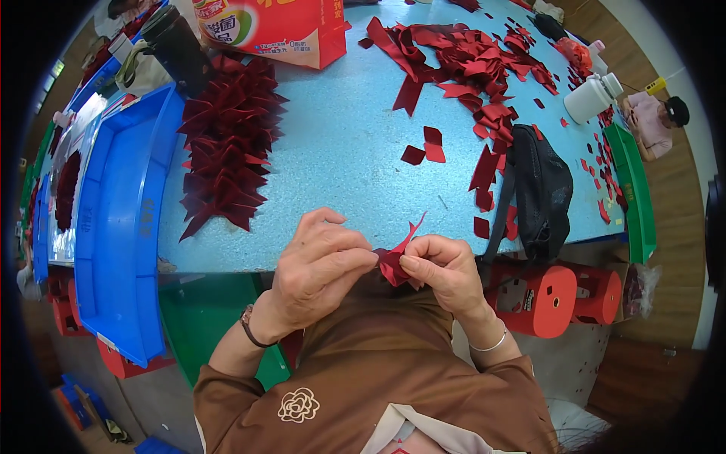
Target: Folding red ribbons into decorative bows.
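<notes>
Between my two hands, just past the table's near edge, is a folded piece of dark red ribbon with one thin tip sticking up. My right hand pinches it between thumb and fingers. My left hand has its fingers closed together at the ribbon's left side; whether they grip the ribbon or something small is hidden. Ahead and to the left stands a long stack of folded dark red ribbon pieces with pointed edges. A few flat red ribbon squares lie farther off, right of the middle.
A heap of loose red ribbon covers the far right of the blue table. Around it are a black bag, a white bottle, a red box, a blue tray and a green tray. Red stools stand below.
</notes>
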Motion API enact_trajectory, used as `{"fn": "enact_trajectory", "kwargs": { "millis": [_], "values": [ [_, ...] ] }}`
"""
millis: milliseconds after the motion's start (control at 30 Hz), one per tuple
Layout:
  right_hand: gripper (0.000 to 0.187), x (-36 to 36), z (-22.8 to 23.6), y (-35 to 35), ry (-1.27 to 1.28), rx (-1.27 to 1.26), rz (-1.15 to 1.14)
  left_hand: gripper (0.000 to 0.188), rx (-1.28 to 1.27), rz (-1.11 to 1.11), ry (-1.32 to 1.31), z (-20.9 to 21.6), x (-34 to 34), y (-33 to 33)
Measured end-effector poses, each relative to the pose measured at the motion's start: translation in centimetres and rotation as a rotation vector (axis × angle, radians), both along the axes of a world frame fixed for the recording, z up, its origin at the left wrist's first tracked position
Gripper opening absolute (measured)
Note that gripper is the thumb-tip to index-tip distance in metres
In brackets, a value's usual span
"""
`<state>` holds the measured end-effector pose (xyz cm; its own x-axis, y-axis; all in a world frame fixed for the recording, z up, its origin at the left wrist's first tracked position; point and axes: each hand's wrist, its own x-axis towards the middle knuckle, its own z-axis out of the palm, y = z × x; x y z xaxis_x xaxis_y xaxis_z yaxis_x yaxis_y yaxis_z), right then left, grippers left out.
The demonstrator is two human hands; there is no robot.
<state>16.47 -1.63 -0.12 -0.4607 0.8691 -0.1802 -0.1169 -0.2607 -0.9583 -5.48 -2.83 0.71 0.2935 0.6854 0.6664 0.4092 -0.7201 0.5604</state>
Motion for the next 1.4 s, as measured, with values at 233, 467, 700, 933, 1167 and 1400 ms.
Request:
{"fn": "enact_trajectory", "kwargs": {
  "millis": [233, 467, 700, 933, 1167, 1400],
  "values": [
    [0.014, -0.3, -0.2, 0.1, -0.019, -0.074, 0.039, 0.021, -0.068, -0.082, 0.006, -0.4, 0.8, 0.0],
    [0.012, -1.9, 0.2, 0.0, -0.039, -0.054, -0.013, 0.017, -0.236, -0.113, -0.079, -1.6, 0.3, 0.2],
    [0.021, -3.4, -0.2, -1.1, -0.372, 0.743, -0.103, 0.011, -0.349, 0.083, -0.181, -2.3, 0.2, -0.6],
    [0.016, -3.8, -0.6, -0.7, -0.407, 0.884, -0.062, 0.008, -0.653, -0.028, -0.327, -2.4, -1.2, -1.0],
    [0.008, -3.8, 0.2, -0.9, -0.445, 0.718, -0.059, 0.009, -1.024, -0.242, -0.504, -3.0, -2.6, -0.8],
    [0.006, -4.0, -0.1, -1.2, -0.333, 0.464, -0.015, 0.012, -1.143, -0.393, -0.695, -3.4, -2.7, -0.9]
  ]
}}
